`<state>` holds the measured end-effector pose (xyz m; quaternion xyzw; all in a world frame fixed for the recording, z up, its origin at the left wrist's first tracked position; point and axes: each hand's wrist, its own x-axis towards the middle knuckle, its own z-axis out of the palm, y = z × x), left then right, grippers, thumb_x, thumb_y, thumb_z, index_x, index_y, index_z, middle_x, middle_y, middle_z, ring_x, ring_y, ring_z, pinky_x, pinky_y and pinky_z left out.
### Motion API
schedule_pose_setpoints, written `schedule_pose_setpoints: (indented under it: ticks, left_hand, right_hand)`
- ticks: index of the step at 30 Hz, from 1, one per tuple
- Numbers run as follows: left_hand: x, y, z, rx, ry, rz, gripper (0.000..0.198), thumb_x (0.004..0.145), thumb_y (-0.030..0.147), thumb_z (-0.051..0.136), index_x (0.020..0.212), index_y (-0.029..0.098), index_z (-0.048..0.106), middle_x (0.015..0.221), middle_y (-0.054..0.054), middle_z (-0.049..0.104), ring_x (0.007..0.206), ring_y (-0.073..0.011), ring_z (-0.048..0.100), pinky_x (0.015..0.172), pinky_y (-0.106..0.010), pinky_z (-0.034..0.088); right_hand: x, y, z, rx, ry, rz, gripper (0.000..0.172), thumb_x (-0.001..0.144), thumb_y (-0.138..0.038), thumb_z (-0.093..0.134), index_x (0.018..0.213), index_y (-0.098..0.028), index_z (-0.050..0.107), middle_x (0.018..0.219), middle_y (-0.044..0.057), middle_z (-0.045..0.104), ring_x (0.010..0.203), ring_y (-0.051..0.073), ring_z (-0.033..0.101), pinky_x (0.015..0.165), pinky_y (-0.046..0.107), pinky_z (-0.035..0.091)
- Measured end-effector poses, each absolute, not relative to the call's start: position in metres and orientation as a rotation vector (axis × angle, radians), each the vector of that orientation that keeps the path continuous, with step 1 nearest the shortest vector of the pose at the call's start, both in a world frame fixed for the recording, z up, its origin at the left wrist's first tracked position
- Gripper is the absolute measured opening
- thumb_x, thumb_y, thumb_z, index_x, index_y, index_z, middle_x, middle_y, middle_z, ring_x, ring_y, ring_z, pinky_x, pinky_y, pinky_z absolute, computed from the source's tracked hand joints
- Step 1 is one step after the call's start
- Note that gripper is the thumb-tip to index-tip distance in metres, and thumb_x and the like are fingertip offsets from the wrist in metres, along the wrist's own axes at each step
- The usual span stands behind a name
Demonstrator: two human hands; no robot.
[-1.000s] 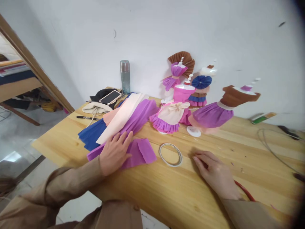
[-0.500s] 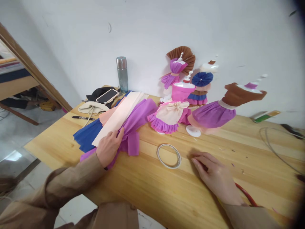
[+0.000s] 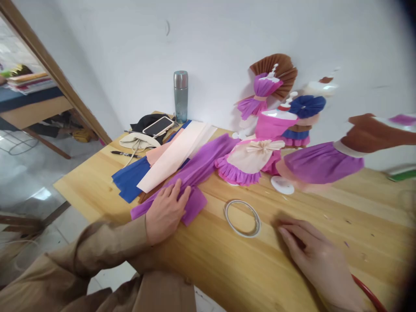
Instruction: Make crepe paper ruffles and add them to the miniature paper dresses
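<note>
My left hand (image 3: 167,212) lies palm down with fingers spread on a strip of purple crepe paper (image 3: 208,158). Under and beside that strip are a cream strip (image 3: 172,158), blue paper (image 3: 130,177) and some peach and brown paper. My right hand (image 3: 320,255) rests on the table with its fingers curled in; whatever may be inside them is hidden. A red curved handle (image 3: 367,290) shows beside the right wrist. Between the hands lies a thin roll of tape (image 3: 242,218).
Small dress forms in paper dresses stand along the wall, among them a pink one (image 3: 276,123) and a brown and purple one (image 3: 325,162). A thermos (image 3: 181,97), a phone (image 3: 158,126), a cream pouch (image 3: 139,141) and a pen (image 3: 125,154) are at the back left.
My left hand has come off the cream strip and now lies flatter on the purple paper, fingers more spread. The camera view has swung left. The right hand stays curled on the table.
</note>
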<state>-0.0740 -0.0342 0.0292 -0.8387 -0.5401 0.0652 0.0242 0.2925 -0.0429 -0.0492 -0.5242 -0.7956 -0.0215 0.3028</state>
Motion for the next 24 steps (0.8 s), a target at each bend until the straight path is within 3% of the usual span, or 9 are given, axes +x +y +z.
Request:
schedule_pose_setpoints:
  ticks: [3,5,8,10,14,18,24]
  left_hand:
    - [-0.084,-0.044,0.044,-2.73,-1.642,-0.026,0.053,0.095,0.024,0.048,0.147,0.01,0.044,0.153,-0.024,0.042,0.146,-0.0377,0.036,0.115,-0.057,0.038]
    - [-0.098,-0.044,0.058,-2.854,-1.602,-0.253,0.048,0.098,0.025,0.042,0.145,0.013,0.047,0.153,-0.017,0.046,0.147,-0.0317,0.037,0.117,-0.052,0.038]
    - [-0.125,-0.033,0.078,-3.009,-1.618,-0.591,0.047,0.099,0.029,0.041,0.144,0.017,0.049,0.145,-0.011,0.056,0.136,-0.0214,0.052,0.112,-0.037,0.046]
    - [-0.14,-0.018,0.085,-2.935,-1.809,-0.646,0.047,0.097,0.036,0.046,0.141,0.019,0.052,0.138,-0.01,0.062,0.125,-0.0223,0.061,0.107,-0.037,0.05]
    - [-0.154,0.019,0.076,-2.701,-2.132,-0.32,0.054,0.093,0.04,0.047,0.14,0.013,0.053,0.137,-0.014,0.062,0.117,-0.0259,0.064,0.101,-0.04,0.052]
    - [-0.148,0.046,0.05,-2.451,-2.177,0.048,0.057,0.093,0.036,0.048,0.143,0.011,0.046,0.132,-0.016,0.063,0.125,-0.0289,0.059,0.107,-0.041,0.045]
    - [-0.139,0.058,0.034,-2.305,-2.143,0.146,0.058,0.092,0.039,0.051,0.143,0.013,0.043,0.135,-0.021,0.055,0.129,-0.0361,0.053,0.1,-0.046,0.048]
  right_hand:
    - [0.295,-0.043,-0.052,-1.38,-2.121,-0.033,0.023,0.096,-0.037,0.052,0.087,-0.022,0.067,0.1,0.007,0.072,0.085,0.021,0.071,0.076,0.036,0.056]
    - [0.296,-0.043,-0.053,-1.372,-2.126,-0.023,0.023,0.096,-0.037,0.051,0.087,-0.022,0.066,0.1,0.007,0.072,0.085,0.021,0.071,0.076,0.036,0.056]
    - [0.297,-0.043,-0.055,-1.363,-2.119,-0.03,0.024,0.097,-0.038,0.05,0.088,-0.022,0.066,0.099,0.007,0.071,0.086,0.021,0.071,0.078,0.037,0.056]
    - [0.297,-0.042,-0.055,-1.357,-2.122,-0.051,0.024,0.097,-0.038,0.05,0.088,-0.022,0.066,0.098,0.007,0.071,0.084,0.021,0.071,0.076,0.036,0.056]
    - [0.296,-0.042,-0.055,-1.356,-2.133,-0.065,0.024,0.097,-0.037,0.05,0.088,-0.022,0.066,0.099,0.006,0.072,0.084,0.02,0.071,0.075,0.035,0.056]
    - [0.294,-0.044,-0.051,-1.375,-2.122,-0.051,0.023,0.097,-0.036,0.051,0.087,-0.022,0.066,0.098,0.006,0.071,0.084,0.02,0.07,0.075,0.035,0.057]
    - [0.279,-0.048,-0.034,-1.374,-2.085,-0.138,0.017,0.097,-0.028,0.052,0.093,-0.02,0.066,0.098,0.008,0.07,0.084,0.02,0.07,0.073,0.033,0.058]
